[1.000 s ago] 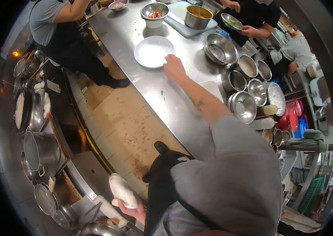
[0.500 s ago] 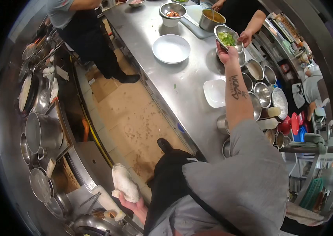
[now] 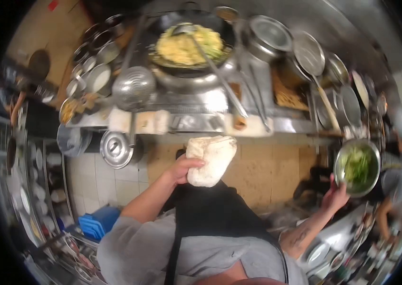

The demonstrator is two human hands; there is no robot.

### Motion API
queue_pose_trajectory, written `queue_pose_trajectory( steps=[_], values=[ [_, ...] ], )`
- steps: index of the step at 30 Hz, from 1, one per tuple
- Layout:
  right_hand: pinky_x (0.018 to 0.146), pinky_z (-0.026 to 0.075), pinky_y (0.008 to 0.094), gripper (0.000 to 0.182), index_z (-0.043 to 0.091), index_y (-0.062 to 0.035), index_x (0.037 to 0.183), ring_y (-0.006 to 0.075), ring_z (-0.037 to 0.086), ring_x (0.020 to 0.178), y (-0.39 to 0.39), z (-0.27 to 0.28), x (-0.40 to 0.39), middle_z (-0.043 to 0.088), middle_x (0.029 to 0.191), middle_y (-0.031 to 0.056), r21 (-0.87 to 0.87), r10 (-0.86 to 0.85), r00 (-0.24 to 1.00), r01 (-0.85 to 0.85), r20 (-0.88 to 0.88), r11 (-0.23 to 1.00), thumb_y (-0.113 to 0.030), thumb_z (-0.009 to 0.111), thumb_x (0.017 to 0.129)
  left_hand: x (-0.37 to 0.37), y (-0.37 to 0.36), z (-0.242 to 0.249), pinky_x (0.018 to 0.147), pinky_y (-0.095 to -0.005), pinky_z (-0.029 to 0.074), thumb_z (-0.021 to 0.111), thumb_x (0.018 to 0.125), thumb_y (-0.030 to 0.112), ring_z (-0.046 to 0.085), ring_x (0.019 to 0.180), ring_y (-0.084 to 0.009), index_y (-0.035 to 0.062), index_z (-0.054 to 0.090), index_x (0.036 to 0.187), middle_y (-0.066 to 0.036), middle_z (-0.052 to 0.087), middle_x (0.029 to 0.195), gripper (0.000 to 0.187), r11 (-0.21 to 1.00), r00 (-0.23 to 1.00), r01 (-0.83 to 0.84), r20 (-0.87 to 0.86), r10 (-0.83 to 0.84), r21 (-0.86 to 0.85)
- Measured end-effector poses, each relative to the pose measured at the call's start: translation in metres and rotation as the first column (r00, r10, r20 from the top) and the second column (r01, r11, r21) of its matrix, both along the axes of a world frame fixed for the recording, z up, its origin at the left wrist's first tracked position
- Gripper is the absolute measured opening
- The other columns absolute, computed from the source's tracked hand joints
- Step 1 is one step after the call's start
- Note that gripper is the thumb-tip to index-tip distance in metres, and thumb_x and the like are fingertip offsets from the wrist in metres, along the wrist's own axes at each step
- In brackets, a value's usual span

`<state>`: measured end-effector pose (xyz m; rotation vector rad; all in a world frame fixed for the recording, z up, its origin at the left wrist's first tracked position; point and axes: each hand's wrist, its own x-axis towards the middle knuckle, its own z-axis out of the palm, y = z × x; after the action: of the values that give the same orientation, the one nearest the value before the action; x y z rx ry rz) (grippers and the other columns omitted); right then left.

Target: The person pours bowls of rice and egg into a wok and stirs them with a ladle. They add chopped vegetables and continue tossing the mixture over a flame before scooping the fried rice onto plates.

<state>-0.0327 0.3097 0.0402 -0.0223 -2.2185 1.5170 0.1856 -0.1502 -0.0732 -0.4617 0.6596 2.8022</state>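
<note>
A folded whitish cloth [image 3: 212, 161] is gripped in my left hand [image 3: 182, 169], in front of my black apron. Out to the right, my right hand [image 3: 336, 194] holds the rim of a metal bowl [image 3: 377, 167] with chopped green leaves [image 3: 358, 165] in it. Ahead is a black wok [image 3: 156, 35] on the stove, filled with yellow and green food [image 3: 182, 47]. A long-handled ladle [image 3: 210, 64] rests in the wok, its handle reaching the stove's front edge. Neither hand touches the wok.
A perforated skimmer [image 3: 134, 88] lies left of the wok, near small containers [image 3: 99, 78]. Pots [image 3: 270, 35] and a strainer [image 3: 309, 53] stand to the right. Below the stove edge is a lidded pot [image 3: 116, 149]. Another person [image 3: 393, 209] is at the far right.
The view has swung from the steel table to the stove. The bowl of greens, earlier held out over the table near another person's hand, is now at my right side. The cloth stays in my left hand.
</note>
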Motion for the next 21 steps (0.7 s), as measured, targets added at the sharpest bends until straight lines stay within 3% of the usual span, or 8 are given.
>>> queue_pose_trajectory(
  steps=[2,3,6,9,12,13,15,21],
  values=[
    [0.077,0.060,0.0407,0.042,0.050,0.0021,0.127,0.0257,0.060,0.101,-0.098,0.007,-0.063,0.055,0.124,0.0145,0.097,0.228,0.974,-0.225,-0.018,0.970,0.004,0.053,0.086,0.037,-0.048,-0.014,0.089,-0.0405,0.054,0.064,0.082,0.006,0.064,0.103,-0.0276,-0.0039,0.049,0.128,-0.017,0.062,0.116,0.050,0.991,0.984,-0.132,0.121,0.133,-0.010],
    [0.076,0.060,0.0398,0.041,0.050,0.0020,0.126,0.0250,0.060,0.101,-0.185,0.030,-0.078,0.055,0.122,0.0132,-0.364,0.271,0.962,-0.266,-0.039,0.893,0.004,0.053,0.085,0.056,-0.067,-0.020,0.089,-0.0404,0.054,0.064,0.082,0.006,0.064,0.104,-0.0275,-0.0033,0.049,0.128,-0.016,0.062,0.116,0.050,0.984,0.969,-0.179,0.174,0.178,-0.013],
    [0.105,0.040,0.0434,0.072,0.038,-0.0032,0.139,0.0302,0.040,0.128,-0.349,0.016,-0.120,0.043,0.135,0.0194,0.623,0.389,0.815,-0.044,-0.430,0.781,0.015,0.059,0.072,0.098,-0.107,-0.021,0.095,-0.0434,0.051,0.065,0.079,0.008,0.060,0.112,-0.0304,-0.0029,0.042,0.135,-0.018,0.058,0.124,0.061,0.929,0.923,-0.370,0.122,0.366,0.011],
    [0.106,0.037,0.0411,0.066,0.038,-0.0081,0.139,0.0395,0.043,0.126,-0.473,-0.006,-0.134,0.042,0.135,0.0223,0.723,0.601,0.776,-0.302,-0.191,0.621,0.008,0.050,0.076,0.119,-0.135,-0.024,0.098,-0.0461,0.048,0.065,0.078,0.009,0.057,0.117,-0.0324,-0.0017,0.036,0.139,-0.019,0.054,0.130,0.069,0.870,0.864,-0.488,0.097,0.493,-0.072],
    [0.102,0.041,0.0445,0.067,0.034,-0.0064,0.139,0.0453,0.047,0.119,-0.554,-0.026,-0.145,0.039,0.137,0.0241,0.546,0.438,0.840,-0.214,-0.320,0.810,0.008,0.048,0.076,0.138,-0.157,-0.019,0.099,-0.0471,0.047,0.064,0.077,0.008,0.056,0.118,-0.0331,-0.0005,0.035,0.140,-0.019,0.052,0.132,0.070,0.835,0.834,-0.542,0.067,0.548,-0.091],
    [0.100,0.042,0.0463,0.064,0.032,-0.0056,0.140,0.0469,0.048,0.117,-0.570,-0.071,-0.179,0.037,0.140,0.0238,0.681,0.480,0.743,-0.044,-0.466,0.731,0.004,0.047,0.079,0.139,-0.161,-0.016,0.099,-0.0471,0.047,0.063,0.078,0.008,0.055,0.119,-0.0332,-0.0003,0.034,0.141,-0.019,0.052,0.133,0.070,0.832,0.830,-0.549,0.064,0.554,-0.076],
    [0.095,0.045,0.0495,0.055,0.031,-0.0099,0.140,0.0482,0.053,0.107,-0.580,-0.055,-0.139,0.035,0.142,0.0228,0.919,0.520,0.823,-0.358,0.227,0.166,-0.004,0.039,0.086,0.142,-0.166,-0.012,0.099,-0.0468,0.048,0.063,0.078,0.008,0.055,0.119,-0.0330,-0.0001,0.034,0.141,-0.019,0.051,0.133,0.070,0.840,0.838,-0.538,0.065,0.542,-0.075],
    [0.084,0.053,0.0464,0.064,0.031,-0.0016,0.129,0.0398,0.057,0.100,-0.500,-0.045,-0.172,0.042,0.121,0.0259,0.382,0.213,0.891,-0.048,-0.402,0.923,0.009,0.055,0.070,0.127,-0.170,-0.020,0.096,-0.0450,0.049,0.061,0.080,0.016,0.058,0.116,-0.0315,-0.0002,0.036,0.140,-0.018,0.054,0.129,0.067,0.882,0.893,-0.446,0.000,0.451,-0.153]
  ],
)
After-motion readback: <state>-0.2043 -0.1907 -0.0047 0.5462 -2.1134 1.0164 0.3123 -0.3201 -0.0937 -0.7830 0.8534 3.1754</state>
